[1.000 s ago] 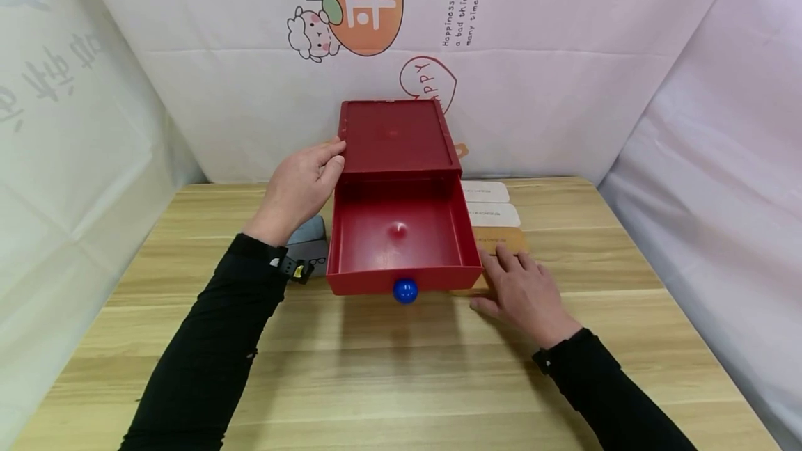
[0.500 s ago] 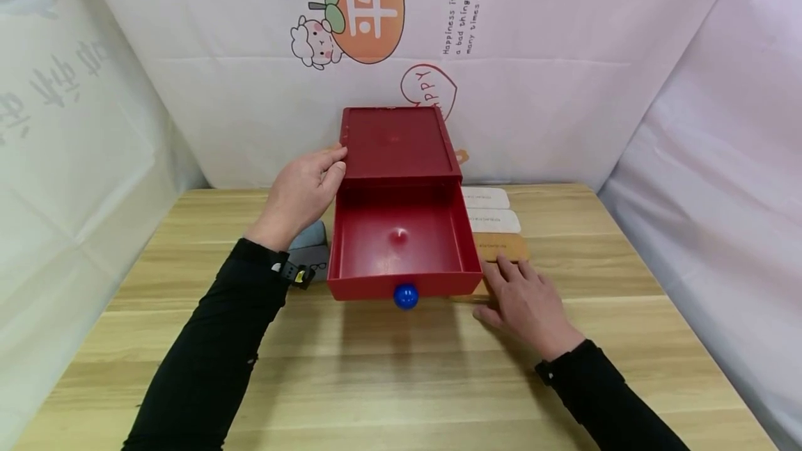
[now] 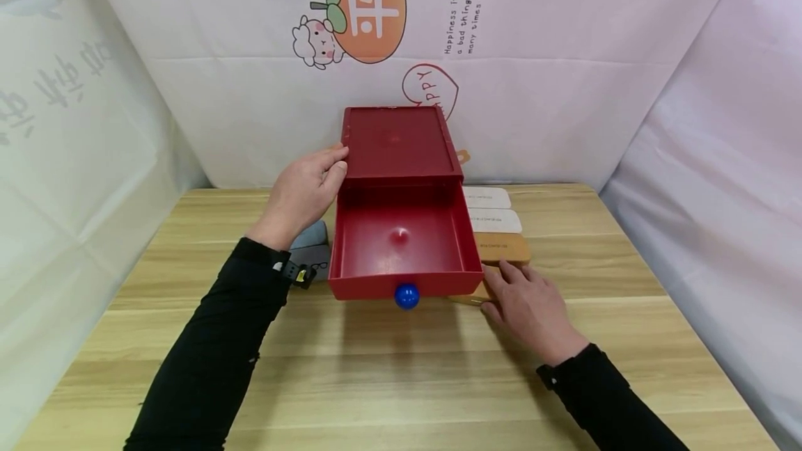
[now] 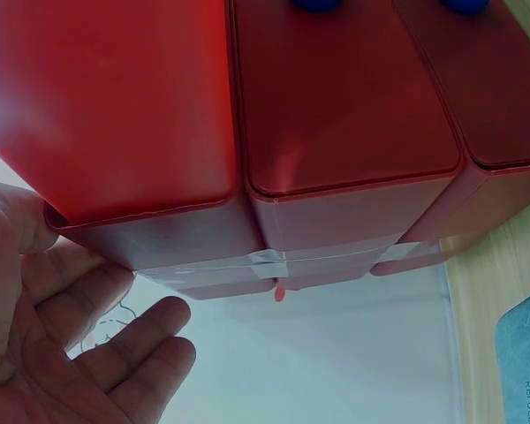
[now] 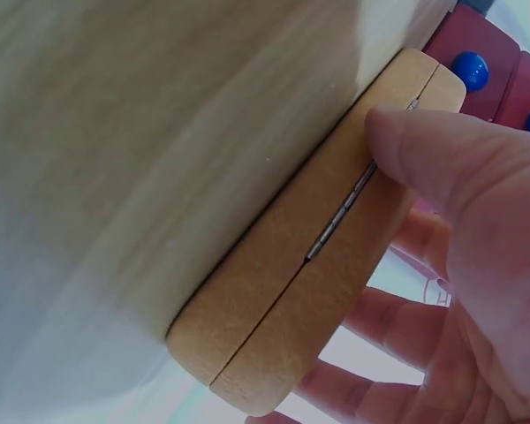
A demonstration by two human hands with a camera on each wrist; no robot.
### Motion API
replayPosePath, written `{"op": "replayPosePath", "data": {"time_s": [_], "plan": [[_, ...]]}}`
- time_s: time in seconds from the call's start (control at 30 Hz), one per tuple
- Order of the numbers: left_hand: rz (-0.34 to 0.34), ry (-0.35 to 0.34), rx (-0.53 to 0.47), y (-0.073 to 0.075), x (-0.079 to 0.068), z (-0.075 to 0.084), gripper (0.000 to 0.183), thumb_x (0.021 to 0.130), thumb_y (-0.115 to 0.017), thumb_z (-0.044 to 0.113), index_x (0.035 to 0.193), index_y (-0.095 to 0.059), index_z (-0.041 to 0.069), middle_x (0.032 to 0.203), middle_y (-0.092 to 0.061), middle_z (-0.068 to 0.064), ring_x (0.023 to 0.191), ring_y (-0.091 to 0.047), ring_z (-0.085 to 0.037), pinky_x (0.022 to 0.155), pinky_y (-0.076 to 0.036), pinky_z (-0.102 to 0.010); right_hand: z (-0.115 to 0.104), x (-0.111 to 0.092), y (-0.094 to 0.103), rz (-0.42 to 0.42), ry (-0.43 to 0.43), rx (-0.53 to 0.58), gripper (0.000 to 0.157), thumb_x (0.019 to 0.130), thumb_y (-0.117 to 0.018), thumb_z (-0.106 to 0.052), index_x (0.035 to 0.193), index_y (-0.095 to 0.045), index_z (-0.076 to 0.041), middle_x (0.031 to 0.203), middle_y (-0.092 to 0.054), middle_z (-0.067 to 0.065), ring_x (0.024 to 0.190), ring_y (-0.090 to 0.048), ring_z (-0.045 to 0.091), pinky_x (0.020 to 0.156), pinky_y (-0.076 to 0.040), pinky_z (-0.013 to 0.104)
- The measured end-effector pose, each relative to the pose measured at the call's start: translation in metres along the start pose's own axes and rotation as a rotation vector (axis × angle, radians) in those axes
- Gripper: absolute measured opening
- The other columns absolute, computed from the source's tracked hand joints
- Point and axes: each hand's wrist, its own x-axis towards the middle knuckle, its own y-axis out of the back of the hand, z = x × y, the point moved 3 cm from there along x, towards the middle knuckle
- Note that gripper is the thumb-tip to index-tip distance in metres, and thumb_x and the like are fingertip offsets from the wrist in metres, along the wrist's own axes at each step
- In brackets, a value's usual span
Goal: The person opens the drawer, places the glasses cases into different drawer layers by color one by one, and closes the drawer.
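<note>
At the left we see bare wood of the table [image 3: 150, 312], then a blue case [image 3: 311, 234] and a grey glasses case [image 3: 313, 257], both partly hidden by the wrist. Our left hand [image 3: 299, 193], its fingers relaxed and apart, only rests against the upper left edge of the red three-tier drawer cabinet [image 3: 401, 145]. In the middle, the top drawer [image 3: 401, 256] stands pulled out toward us, its blue knob [image 3: 407, 296] facing open wood. Right of it, our right hand [image 3: 529, 306] grips the nearest tan hinged case [image 5: 287, 234], which lies on the table between thumb and fingers; the thumb presses by the metal hinge [image 5: 340, 212], the fingers reach round the opposite side, though we cannot be sure how many touch. The case's left end shows just below the drawer's front right corner. Close behind lie a second tan case [image 3: 504, 248] and two white cases [image 3: 495, 220] in a row. Rightward, bare wood runs from the hand to the table's edge and the white curtain [image 3: 720, 179].
</note>
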Motion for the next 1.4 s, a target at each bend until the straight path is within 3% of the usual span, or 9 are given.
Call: {"op": "replayPosePath", "data": {"time_s": [0.17,0.47,0.77,1.03,1.4], "plan": [[0.0,0.002,0.003,0.0003,0.0006,0.0006,0.055,0.102,-0.035,0.044,0.145,-0.049,0.013,0.151,-0.046,-0.004,0.137,-0.04,-0.017,0.109,-0.04,-0.041,0.0001,-0.0002,0.0025,0.018,0.009,0.022,0.067,0.083,-0.073,-0.043,0.139,-0.054,-0.013,0.123,-0.062,0.023,0.107,-0.057,0.042,0.085,-0.052,0.058],[0.0,-0.001,0.006,-0.0002,0.0013,0.0008,0.054,0.103,-0.036,0.042,0.145,-0.05,0.011,0.151,-0.046,-0.005,0.137,-0.04,-0.018,0.11,-0.039,-0.041,-0.0005,0.0021,0.005,0.037,0.071,0.057,0.058,0.076,-0.08,-0.039,0.122,-0.058,-0.012,0.099,-0.063,0.021,0.086,-0.061,0.034,0.069,-0.055,0.047],[0.003,0.005,0.001,-0.0007,0.0012,0.0001,0.054,0.103,-0.035,0.042,0.145,-0.049,0.012,0.151,-0.046,-0.005,0.137,-0.041,-0.019,0.11,-0.039,-0.042,0.0006,0.0036,0.0066,-0.036,0.065,0.056,0.059,0.073,-0.083,-0.037,0.122,-0.057,-0.017,0.094,-0.063,0.014,0.085,-0.06,0.032,0.066,-0.054,0.047],[-0.005,0.006,0.017,-0.0003,0.0016,0.0003,0.055,0.103,-0.034,0.044,0.146,-0.048,0.013,0.151,-0.045,-0.004,0.137,-0.04,-0.017,0.11,-0.039,-0.041,0.0027,0.0042,0.0045,-0.041,0.081,0.058,0.058,0.075,-0.08,-0.043,0.122,-0.057,-0.019,0.095,-0.066,0.013,0.09,-0.061,0.032,0.069,-0.055,0.047],[-0.004,0.006,0.0,-0.0002,0.0022,0.0001,0.055,0.102,-0.035,0.043,0.146,-0.049,0.012,0.151,-0.046,-0.005,0.137,-0.04,-0.018,0.11,-0.039,-0.042,0.0016,0.0041,0.0038,-0.058,0.061,0.083,0.051,0.075,-0.078,-0.049,0.114,-0.059,-0.023,0.077,-0.057,0.0,0.079,-0.056,0.024,0.061,-0.048,0.036]]}}
